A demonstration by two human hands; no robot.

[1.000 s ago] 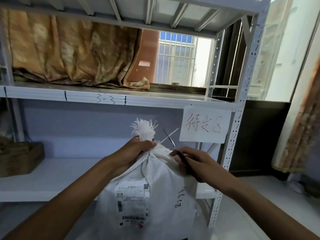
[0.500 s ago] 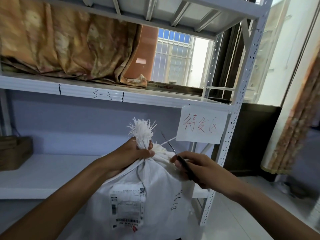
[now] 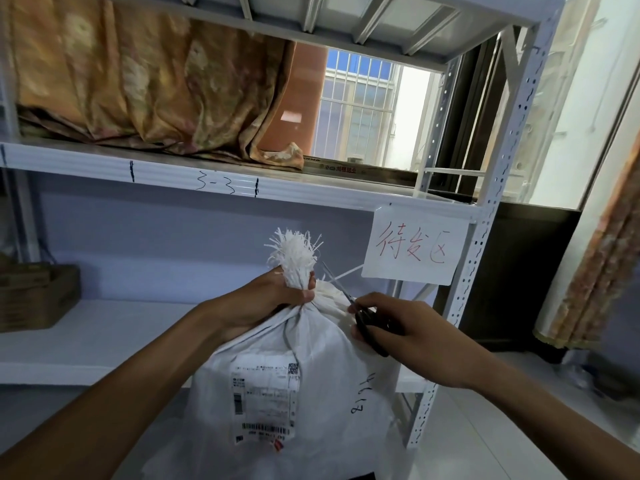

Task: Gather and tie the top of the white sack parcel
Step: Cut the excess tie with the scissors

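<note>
White metal shelving fills the background, its middle shelf edge marked "3-3" in black. At the far left of the frame a brown woven basket sits on the lower shelf. Above it, in the upper left, a rumpled orange-brown cloth lies heaped along the middle shelf.

Coming in from the lower left, the left hand is closed tightly round the gathered neck of the white sack, fingers and thumb wrapped about the bunched fabric. A frayed tuft of loose white strands stands up out of the fist. The sack itself occupies the lower centre of the frame, in front of the lower shelf, bulging beneath the grip. What it rests on is out of view. A printed shipping label with barcodes faces the camera, and black handwritten digits run down the sack's right side.

Just right of the neck, a thin white strip sticks out up and to the right, crossing the blades of the scissors. Whether the blades are parted cannot be told. The right hand grips the black handles, fingers curled around them, with the blades pointing up and left toward the neck.

Right of the tuft, a paper sign with red handwriting hangs from the shelf edge. Behind the rack a barred window shows daylight, and a patterned curtain hangs at the far right.
</note>
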